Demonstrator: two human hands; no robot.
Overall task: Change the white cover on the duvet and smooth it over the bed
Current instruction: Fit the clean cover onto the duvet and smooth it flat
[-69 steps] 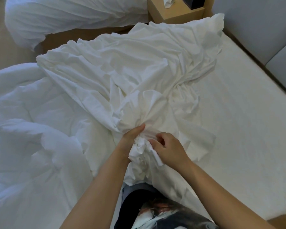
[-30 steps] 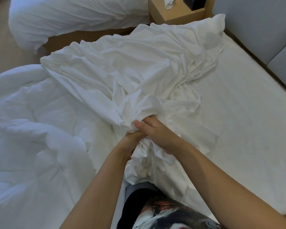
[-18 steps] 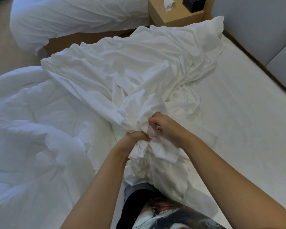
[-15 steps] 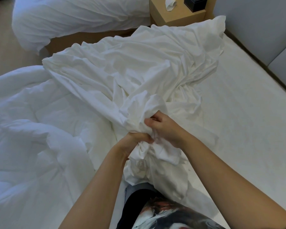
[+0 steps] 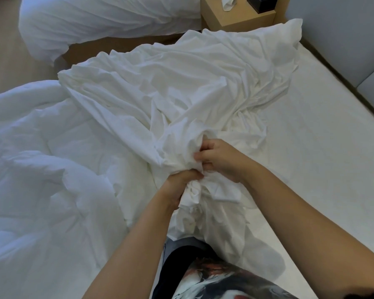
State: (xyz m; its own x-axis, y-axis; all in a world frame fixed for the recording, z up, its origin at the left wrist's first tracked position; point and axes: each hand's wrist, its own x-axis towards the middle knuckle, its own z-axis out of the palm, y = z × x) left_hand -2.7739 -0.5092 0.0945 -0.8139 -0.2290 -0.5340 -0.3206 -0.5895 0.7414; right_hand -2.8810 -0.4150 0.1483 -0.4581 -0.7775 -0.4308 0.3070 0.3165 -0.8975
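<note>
While the duvet (image 5: 41,169) lies heaped and bare along the left side of the bed (image 5: 322,169), the white cover (image 5: 181,83) sprawls crumpled across the middle, from the near edge to the far corner by the grey headboard (image 5: 343,39). At the near edge the left hand (image 5: 183,182) is clenched round a thick bunch of the cover. Just beside it and touching it, the right hand (image 5: 220,160) pinches a fold of the same cloth, fingers curled in. To the right the mattress is bare.

The step looks like gathering the cover hand over hand to find its opening or a corner. To do it well, one grip should stay firm as an anchor while the other feeds along a single seam. Grabbing loose folds would only knot the bundle tighter. The cloth should be lifted clear of the duvet so the two whites do not tangle.

Most fingertips are buried in the folds. Whether the bunch holds a hem, a corner or the opening cannot be told. White on white blurs where cover meets duvet, and the duvet's left side runs out of view.
</note>
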